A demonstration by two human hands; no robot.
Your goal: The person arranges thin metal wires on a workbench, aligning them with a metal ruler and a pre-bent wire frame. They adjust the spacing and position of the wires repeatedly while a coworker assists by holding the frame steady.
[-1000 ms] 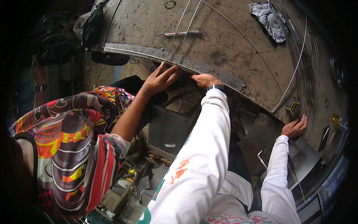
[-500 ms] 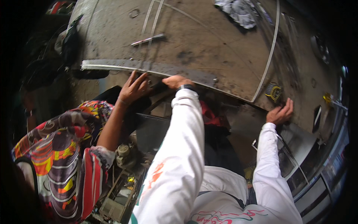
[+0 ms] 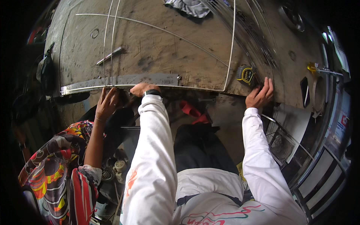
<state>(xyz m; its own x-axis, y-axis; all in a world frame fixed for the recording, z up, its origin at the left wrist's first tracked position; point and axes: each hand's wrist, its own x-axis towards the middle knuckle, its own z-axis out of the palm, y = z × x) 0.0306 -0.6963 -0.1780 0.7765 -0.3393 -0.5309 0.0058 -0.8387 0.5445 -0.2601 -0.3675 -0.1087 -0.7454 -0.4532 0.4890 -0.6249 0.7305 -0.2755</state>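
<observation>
Head view shows a thin pale metal rod [image 3: 230, 52] along the near edge of the bench [image 3: 195, 63], turning a sharp corner at the right and running away toward the far side. Just behind its front stretch, a flat grey metal strip [image 3: 131, 80] lies along the edge, and two thin straight rods [image 3: 105, 48] cross it side by side. The person's left hand [image 3: 141, 89], with a dark watch [image 3: 151, 92] at the wrist, is at the front edge beside the rod; its fingers are curled, and I cannot tell whether they are clamped on it. The person's right hand [image 3: 260, 95] rests at the bench edge, right of the corner, its fingers stretched out and slightly apart, gripping nothing visible. Just beyond those fingers sits a black and yellow tape measure [image 3: 245, 75]. Left of the person's left hand, a co-worker's hand [image 3: 106, 106] reaches up to the edge where the two rods meet it. Farther in, a marker [image 3: 109, 56] lies slanted near those rods, and a curved rod [image 3: 165, 29] sweeps across the bench. Toward the far side are a grey cloth [image 3: 189, 7] and a bundle of dark rods [image 3: 243, 33]; a yellow-handled tool [image 3: 312, 67] lies at the far right.
</observation>
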